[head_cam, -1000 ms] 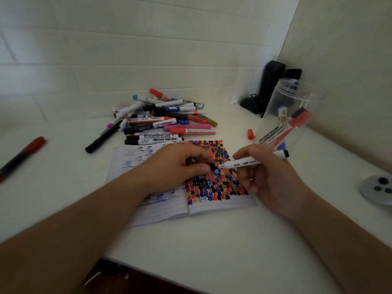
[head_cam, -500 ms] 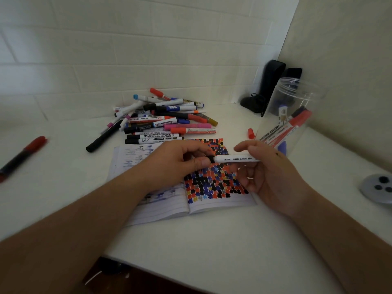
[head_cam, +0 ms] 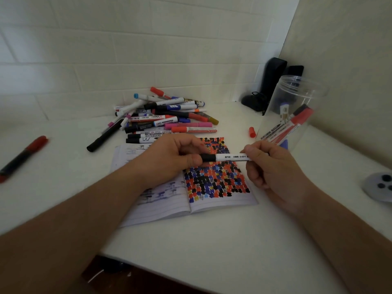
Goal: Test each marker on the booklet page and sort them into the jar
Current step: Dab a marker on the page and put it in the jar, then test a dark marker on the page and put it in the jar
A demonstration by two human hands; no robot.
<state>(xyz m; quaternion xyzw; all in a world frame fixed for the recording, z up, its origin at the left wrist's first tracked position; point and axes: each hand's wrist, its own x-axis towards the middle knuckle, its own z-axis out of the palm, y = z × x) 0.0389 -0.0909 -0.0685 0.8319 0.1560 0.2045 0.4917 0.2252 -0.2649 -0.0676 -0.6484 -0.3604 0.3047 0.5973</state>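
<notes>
Over the open booklet [head_cam: 214,200] I hold a white marker [head_cam: 231,157] level, its black cap [head_cam: 208,157] pointing left. My left hand [head_cam: 171,158] pinches the cap between thumb and fingers. My right hand [head_cam: 271,166] grips the white barrel at its right end. The booklet's right page is covered with black, red, blue and yellow blots. A pile of markers [head_cam: 161,117] lies beyond the booklet. The clear jar [head_cam: 297,96] stands at the right with several markers leaning inside.
A loose red cap [head_cam: 252,131] lies left of the jar. A red-and-black marker [head_cam: 23,154] lies alone at the far left. Black objects [head_cam: 269,83] stand in the back corner. A grey round device [head_cam: 379,187] sits at the right edge. The table's front edge runs close below the booklet.
The marker rose off the page and turned level. My left hand brought the black cap onto its tip, and both hands lifted slightly above the booklet.
</notes>
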